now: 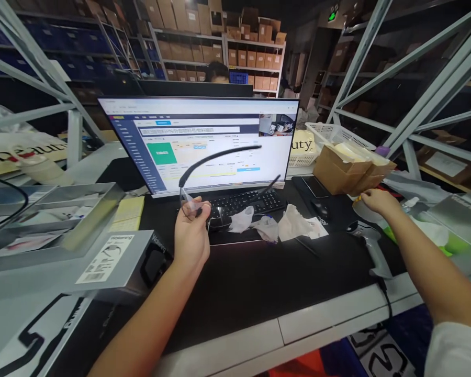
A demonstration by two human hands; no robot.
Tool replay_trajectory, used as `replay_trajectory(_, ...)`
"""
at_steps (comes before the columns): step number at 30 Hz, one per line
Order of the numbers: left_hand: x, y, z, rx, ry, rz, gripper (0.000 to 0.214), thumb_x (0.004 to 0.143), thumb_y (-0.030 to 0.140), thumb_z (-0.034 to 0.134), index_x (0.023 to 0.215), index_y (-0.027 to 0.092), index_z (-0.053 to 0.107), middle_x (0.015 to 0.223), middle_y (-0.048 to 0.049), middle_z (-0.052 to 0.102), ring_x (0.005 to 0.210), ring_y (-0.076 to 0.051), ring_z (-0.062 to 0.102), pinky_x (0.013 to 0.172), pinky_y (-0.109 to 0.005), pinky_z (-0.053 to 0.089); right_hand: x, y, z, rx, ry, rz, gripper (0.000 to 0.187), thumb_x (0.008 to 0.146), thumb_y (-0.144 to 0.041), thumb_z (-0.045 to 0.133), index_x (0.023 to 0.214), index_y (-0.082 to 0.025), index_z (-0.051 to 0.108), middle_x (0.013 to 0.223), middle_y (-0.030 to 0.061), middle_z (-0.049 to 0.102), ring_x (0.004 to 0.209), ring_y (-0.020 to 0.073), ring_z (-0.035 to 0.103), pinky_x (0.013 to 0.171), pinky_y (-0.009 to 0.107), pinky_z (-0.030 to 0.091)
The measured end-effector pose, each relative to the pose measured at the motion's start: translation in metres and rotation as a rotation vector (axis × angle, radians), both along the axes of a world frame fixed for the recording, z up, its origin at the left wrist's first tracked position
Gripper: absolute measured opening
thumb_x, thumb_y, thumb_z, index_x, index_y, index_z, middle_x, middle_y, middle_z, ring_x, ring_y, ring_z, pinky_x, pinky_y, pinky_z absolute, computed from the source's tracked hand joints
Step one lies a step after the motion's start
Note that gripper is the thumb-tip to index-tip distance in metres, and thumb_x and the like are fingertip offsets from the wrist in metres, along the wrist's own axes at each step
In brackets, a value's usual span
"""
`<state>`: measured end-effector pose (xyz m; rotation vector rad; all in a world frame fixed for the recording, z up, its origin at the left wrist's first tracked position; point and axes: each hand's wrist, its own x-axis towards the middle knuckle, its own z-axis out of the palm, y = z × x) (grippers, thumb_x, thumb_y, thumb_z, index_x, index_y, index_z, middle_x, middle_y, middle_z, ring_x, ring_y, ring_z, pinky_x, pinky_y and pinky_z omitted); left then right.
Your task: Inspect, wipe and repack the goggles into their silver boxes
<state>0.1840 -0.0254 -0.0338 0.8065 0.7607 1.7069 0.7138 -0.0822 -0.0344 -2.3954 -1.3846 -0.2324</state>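
Observation:
My left hand (192, 230) is closed on a pair of eyeglasses (220, 156) with clear lenses and thin dark temples, raised in front of the monitor (204, 131). One temple arcs across the screen and the other reaches toward the keyboard (259, 200). Crumpled whitish wipes or tissues (294, 224) lie on the black mat just right of the glasses. Off to the right, my right hand (377, 201) has its fingers pressed together over a round pale item (367, 212); a bit of orange shows at the fingertips. What it pinches is unclear. A barcode scanner (372, 246) lies close below that hand.
Grey product boxes (105, 262) are stacked at the left, beside an open tray of papers (98, 209) and a yellow pad (129, 213). A mouse (320, 209) and cardboard box (339, 167) stand right of the keyboard. Metal frames rise on both sides. Someone's head (217, 72) shows behind the monitor.

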Motion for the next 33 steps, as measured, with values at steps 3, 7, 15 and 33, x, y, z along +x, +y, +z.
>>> replay_trajectory(3, 0.002, 0.007, -0.005, -0.022, -0.053, 0.004, 0.05, 0.054, 0.038, 0.093, 0.092, 0.022, 0.064, 0.092, -0.0003, 0.067, 0.093, -0.014, 0.064, 0.09, -0.03, 0.048, -0.049, 0.003, 0.014, -0.009, 0.035, 0.077, 0.029, 0.094, -0.027, 0.056, 0.104, -0.011, 0.078, 0.108, 0.0196, 0.073, 0.1, 0.0269, 0.067, 0.084, 0.035, 0.045)
replay_trajectory(7, 0.007, 0.008, -0.014, -0.054, -0.066, -0.046, 0.051, 0.058, 0.046, 0.091, 0.095, 0.022, 0.064, 0.097, -0.0022, 0.07, 0.093, -0.014, 0.066, 0.083, -0.027, 0.048, -0.167, -0.002, 0.033, 0.161, 0.26, 0.483, 0.029, 0.092, -0.037, 0.058, 0.105, -0.019, 0.076, 0.101, 0.0082, 0.075, 0.094, 0.0237, 0.068, 0.086, 0.033, 0.049)
replay_trajectory(15, 0.012, -0.003, -0.018, -0.003, 0.035, -0.147, 0.048, 0.061, 0.042, 0.089, 0.095, 0.019, 0.065, 0.095, -0.0036, 0.071, 0.094, -0.016, 0.067, 0.093, -0.033, 0.047, -0.324, 0.008, 0.041, 0.338, 0.372, 0.777, 0.04, 0.102, -0.045, 0.037, 0.104, -0.018, 0.066, 0.079, 0.0061, 0.067, 0.074, 0.0218, 0.062, 0.069, 0.032, 0.044)
replay_trajectory(33, 0.001, -0.002, -0.02, 0.147, 0.355, -0.07, 0.041, 0.06, 0.033, 0.089, 0.093, 0.017, 0.071, 0.086, -0.0043, 0.07, 0.085, -0.017, 0.066, 0.087, -0.034, 0.052, -0.286, -0.006, 0.047, 0.663, 0.542, 0.833, 0.046, 0.096, -0.041, 0.056, 0.139, -0.025, 0.054, 0.133, 0.0086, 0.064, 0.121, 0.0249, 0.059, 0.101, 0.04, 0.046)
